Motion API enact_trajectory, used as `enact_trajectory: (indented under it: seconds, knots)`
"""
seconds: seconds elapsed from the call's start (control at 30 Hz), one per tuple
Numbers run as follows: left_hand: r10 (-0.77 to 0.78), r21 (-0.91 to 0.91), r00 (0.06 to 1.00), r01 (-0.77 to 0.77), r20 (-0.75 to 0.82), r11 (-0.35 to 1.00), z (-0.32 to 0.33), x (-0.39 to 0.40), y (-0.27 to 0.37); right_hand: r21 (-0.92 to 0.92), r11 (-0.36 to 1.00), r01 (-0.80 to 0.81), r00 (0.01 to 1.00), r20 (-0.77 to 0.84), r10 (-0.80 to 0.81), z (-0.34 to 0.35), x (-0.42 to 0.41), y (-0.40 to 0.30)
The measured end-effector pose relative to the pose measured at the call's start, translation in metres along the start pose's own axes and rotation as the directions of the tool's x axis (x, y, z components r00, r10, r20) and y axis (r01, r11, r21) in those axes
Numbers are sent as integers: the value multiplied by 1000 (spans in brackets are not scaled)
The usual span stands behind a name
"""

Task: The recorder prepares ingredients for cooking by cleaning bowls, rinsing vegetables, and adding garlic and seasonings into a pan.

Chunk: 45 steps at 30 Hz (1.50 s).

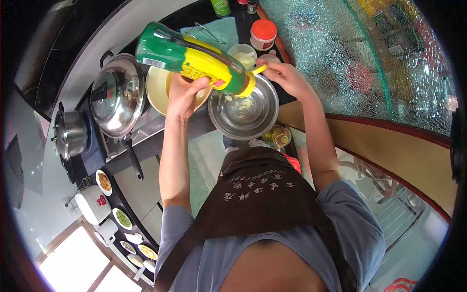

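My left hand [184, 93] grips a green bottle with a yellow label [208, 64] from below. The bottle is tilted, its yellow cap end lower and to the right, over a round metal bowl [237, 122]. Pale pieces, sliced or chopped, lie in the bowl [242, 106]. My right hand [284, 78] has its fingertips at the raised yellow flip lid [259, 70]; whether they pinch it or only touch it is unclear. A cream-coloured bowl [155, 89] stands partly behind my left hand. No stream from the bottle can be made out.
Beyond the bowl are a small white cup [242, 49], a red-lidded jar [263, 33] and a teal cloth [228, 31]. A lidded pan [118, 96] and a metal pot [74, 133] stand left. Textured glass [339, 58] rises at right. Filled dishes [122, 219] line the left counter.
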<state>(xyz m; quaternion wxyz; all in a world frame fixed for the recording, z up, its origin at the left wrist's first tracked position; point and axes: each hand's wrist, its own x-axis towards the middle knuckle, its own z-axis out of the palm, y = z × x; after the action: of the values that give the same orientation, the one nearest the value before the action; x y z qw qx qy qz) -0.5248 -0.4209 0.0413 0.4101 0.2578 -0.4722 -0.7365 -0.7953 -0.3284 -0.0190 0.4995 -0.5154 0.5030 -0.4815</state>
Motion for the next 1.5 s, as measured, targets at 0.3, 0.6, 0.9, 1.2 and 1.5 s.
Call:
enact_trajectory:
  seconds: [0.3,0.6,0.9,1.2,1.5]
  knots:
    - [-2,715,998,-46,66,697,20,-8,-9,-434,874,219,975,64,-213,55,-6,-48]
    - [72,840,991,-132,111,527,39,-14,-23,-442,876,195,958,-104,-266,53,-19,-27]
    - [160,869,979,-187,127,458,39,-14,-29,-489,827,275,916,-128,-381,52,-24,-38]
    - [191,858,974,-201,123,473,41,-15,-30,-470,842,265,929,-110,-354,49,-24,-37]
    - [186,856,974,-202,126,477,40,-15,-30,-481,833,274,926,-101,-363,49,-23,-38]
